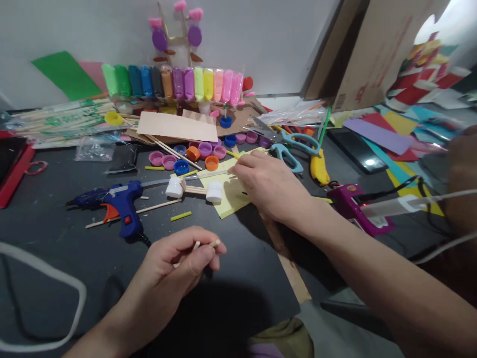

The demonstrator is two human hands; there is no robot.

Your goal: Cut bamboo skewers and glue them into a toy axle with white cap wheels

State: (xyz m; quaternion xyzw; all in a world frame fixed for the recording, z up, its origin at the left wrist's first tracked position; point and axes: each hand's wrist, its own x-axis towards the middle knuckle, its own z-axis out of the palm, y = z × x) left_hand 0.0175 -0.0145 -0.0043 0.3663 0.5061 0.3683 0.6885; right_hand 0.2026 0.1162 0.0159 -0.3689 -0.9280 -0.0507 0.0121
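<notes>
Your left hand (179, 263): fingers closed on thin pale wooden sticks (215, 243), held above black tabletop (246, 253). Your right hand (270, 186): over pale-yellow paper sheet (225, 205), fingers curled; cannot tell whether gripping anything. Blue plastic glue gun (130, 196) lies left of paper.

I had yellow paper (234, 198) on my dark table (246, 261), a glue gun (128, 199) at its nine o'clock, a cutter (319, 169) at two.

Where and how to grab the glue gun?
Probably by the handle, coming from the person's side: the glue gun lies flat, handle angled toward the person, nozzle pointing left, away from that grip.
</notes>
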